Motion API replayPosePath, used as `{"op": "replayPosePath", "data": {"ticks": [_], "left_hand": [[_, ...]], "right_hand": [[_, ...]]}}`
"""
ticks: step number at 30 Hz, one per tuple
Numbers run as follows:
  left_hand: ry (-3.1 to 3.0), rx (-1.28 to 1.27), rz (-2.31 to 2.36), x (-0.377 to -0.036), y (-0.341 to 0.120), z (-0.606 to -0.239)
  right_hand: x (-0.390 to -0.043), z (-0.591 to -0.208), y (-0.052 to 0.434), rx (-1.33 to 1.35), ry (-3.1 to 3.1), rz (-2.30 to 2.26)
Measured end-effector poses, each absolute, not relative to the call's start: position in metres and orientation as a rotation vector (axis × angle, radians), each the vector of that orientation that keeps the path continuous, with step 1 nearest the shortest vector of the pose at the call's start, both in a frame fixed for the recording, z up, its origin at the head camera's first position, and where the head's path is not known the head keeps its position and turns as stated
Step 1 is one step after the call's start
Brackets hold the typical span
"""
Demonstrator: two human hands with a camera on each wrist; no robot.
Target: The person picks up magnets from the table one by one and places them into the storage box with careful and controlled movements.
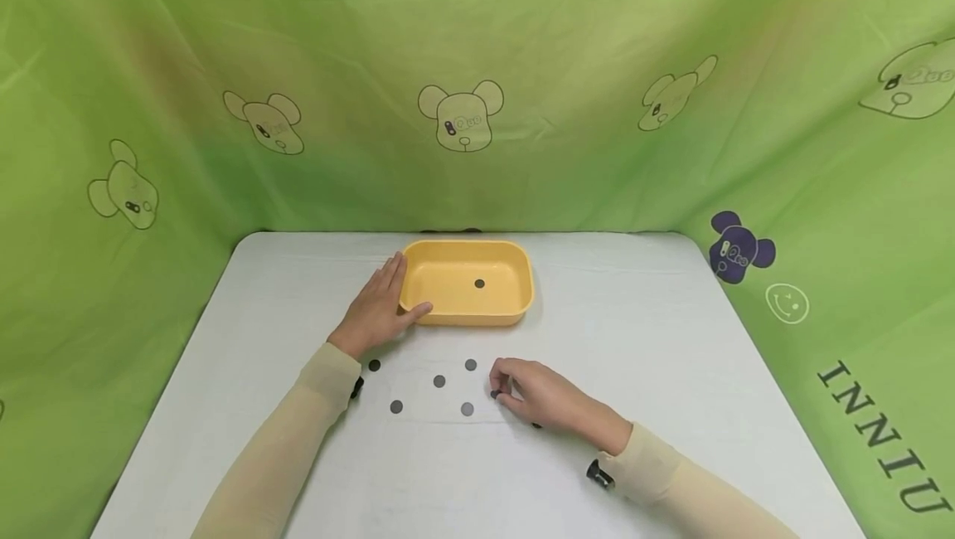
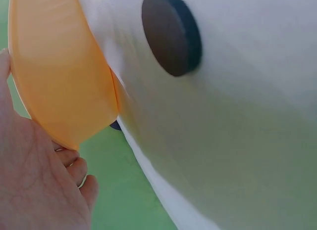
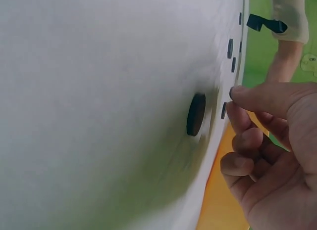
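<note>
Basically, left hand (image 1: pixel 378 309) lay flat against the near-left corner of the yellow tray (image 1: pixel 522 269), fingers straight along its left wall, thumb along the front wall. Nothing gripped; it looked like a brace so the tray wouldn't slide. Left wrist view agreed: palm and relaxed fingers touched the tray's rounded corner, with one dark disc (image 2: pixel 171 33) on the white table (image 1: pixel 634 340) out beyond the palm.

Right hand (image 1: pixel 539 395) had its fingers curled down onto the table, fingertips closed on a small dark disc (image 1: pixel 494 394) at their left edge. It read as a pinch, though the head view was too small to confirm the disc had left the table. In the right wrist view the fingers were bent, with another disc (image 3: pixel 196 114) lying flat just off the fingertips.

Five loose discs sat on the table left of the right fingertips, between the two hands; nearest was one at (image 1: pixel 471 365). One disc (image 1: pixel 479 283) lay inside the tray, right of the left fingers. Spacing between discs left room for fingertips to close on one alone.
</note>
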State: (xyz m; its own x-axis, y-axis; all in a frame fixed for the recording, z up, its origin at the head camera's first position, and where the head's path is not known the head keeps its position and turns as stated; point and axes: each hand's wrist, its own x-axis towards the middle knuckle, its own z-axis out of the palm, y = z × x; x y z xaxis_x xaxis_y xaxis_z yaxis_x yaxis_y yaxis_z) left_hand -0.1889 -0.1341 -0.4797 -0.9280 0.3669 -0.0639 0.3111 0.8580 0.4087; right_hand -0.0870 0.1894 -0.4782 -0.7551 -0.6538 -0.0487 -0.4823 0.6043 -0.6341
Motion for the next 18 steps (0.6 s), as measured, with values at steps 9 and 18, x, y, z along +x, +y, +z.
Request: {"op": "replayPosePath", "data": {"ticks": [9,18], "left_hand": [[2.888,0.546,0.594,-0.191,-0.131,-0.480],[2.885,0.528,0.599,-0.189,-0.131,-0.476]], "right_hand": [[-0.094,-0.475,0.196,-0.920,2.633,-1.040],[-0.113,-0.466,0.200,-0.912,2.709,-1.171]]}}
